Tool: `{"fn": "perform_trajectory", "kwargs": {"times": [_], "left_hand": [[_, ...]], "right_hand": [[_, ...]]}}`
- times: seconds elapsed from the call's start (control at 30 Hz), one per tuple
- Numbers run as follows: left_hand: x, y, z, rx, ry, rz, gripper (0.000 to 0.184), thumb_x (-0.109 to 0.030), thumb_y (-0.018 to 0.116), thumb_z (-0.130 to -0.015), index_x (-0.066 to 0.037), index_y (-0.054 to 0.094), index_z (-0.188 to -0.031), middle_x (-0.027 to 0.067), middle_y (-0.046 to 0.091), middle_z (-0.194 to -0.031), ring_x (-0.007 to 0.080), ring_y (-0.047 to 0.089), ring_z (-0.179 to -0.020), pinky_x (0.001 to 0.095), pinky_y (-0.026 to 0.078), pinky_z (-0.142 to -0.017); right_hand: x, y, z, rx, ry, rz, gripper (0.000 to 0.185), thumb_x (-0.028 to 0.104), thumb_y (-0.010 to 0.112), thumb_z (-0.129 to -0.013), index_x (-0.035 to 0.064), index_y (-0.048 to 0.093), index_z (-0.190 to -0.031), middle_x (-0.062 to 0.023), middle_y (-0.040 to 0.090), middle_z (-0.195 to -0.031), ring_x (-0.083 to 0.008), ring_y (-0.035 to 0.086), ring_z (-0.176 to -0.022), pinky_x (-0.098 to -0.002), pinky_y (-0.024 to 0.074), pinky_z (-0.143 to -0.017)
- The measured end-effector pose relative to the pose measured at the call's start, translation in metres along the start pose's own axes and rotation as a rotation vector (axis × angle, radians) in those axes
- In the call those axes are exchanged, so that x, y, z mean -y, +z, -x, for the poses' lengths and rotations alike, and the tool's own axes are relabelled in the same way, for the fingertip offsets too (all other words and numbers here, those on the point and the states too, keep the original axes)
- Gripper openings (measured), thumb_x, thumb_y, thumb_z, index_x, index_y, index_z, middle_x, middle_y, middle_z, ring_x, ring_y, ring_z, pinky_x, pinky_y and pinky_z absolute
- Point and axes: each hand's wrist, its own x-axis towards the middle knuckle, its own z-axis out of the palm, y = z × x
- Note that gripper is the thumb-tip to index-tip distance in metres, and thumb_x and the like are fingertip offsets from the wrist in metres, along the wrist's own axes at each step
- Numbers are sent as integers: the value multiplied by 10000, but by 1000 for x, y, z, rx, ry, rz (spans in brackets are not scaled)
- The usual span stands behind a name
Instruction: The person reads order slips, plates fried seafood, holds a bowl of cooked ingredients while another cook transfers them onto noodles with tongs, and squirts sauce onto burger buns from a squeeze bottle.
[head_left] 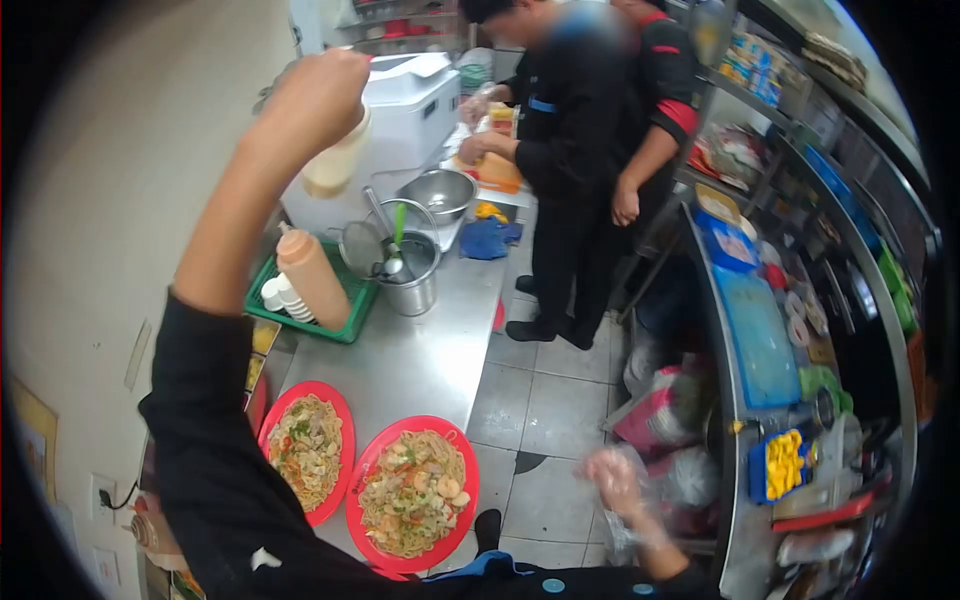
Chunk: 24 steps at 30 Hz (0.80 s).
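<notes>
My left hand (325, 95) is raised high at the upper left, closed around the top of a translucent bottle (338, 165) with pale contents low inside it. Down at the lower right, my right hand (615, 482) wears a loose clear plastic glove. It is slightly blurred, its fingers look loosely apart, and I see nothing in it. Two red oval plates, a left plate (345, 432) and a right plate (470, 515), lie on the steel counter near my body. Both carry noodles (415, 490) topped with chopped vegetables and pale pieces.
A green basket (350, 325) holds an orange-tinted squeeze bottle (312, 275) and stacked white cups. Beside it stand a steel pot (412, 295) with utensils and a steel bowl (440, 192). Two people in black (580, 130) stand beyond. Shelving and a blue cutting board (757, 335) line the right.
</notes>
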Motion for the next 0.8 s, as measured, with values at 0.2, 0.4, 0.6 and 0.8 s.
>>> {"fn": "perform_trajectory", "kwargs": {"times": [0.2,0.4,0.6,0.8], "left_hand": [[-171,-204,58,-515,445,279,67,-22,625,-782,13,599,-833,164,600,-796,325,592,-702,401,470,-661],[-349,-305,179,-626,603,1143,91,20,583,-826,74,593,-898,148,600,-777,220,556,-642,296,452,-625],[-530,-350,247,-144,376,1902,176,-49,541,-909,59,607,-1032,100,620,-852,114,581,-694,208,454,-645],[-709,-497,289,271,846,2730,216,-116,519,-928,11,581,-1091,-1,524,-780,60,453,-623,212,375,-563]], "right_hand": [[192,-11,-41,408,-132,-1781,1021,725,510,-728,-2,246,-1395,-262,331,-1395,-383,300,-1318,-563,253,-1061],[190,-151,154,-131,-982,-1971,828,695,457,-804,65,363,-1333,-144,455,-1338,-329,448,-1218,-495,329,-1049],[166,-252,457,-1451,-880,-896,645,320,692,-770,47,410,-1282,-99,522,-1232,-270,530,-1097,-453,402,-983],[214,-232,690,-1900,-424,256,655,316,705,-761,46,412,-1280,-101,519,-1234,-261,522,-1108,-442,400,-987]]}}
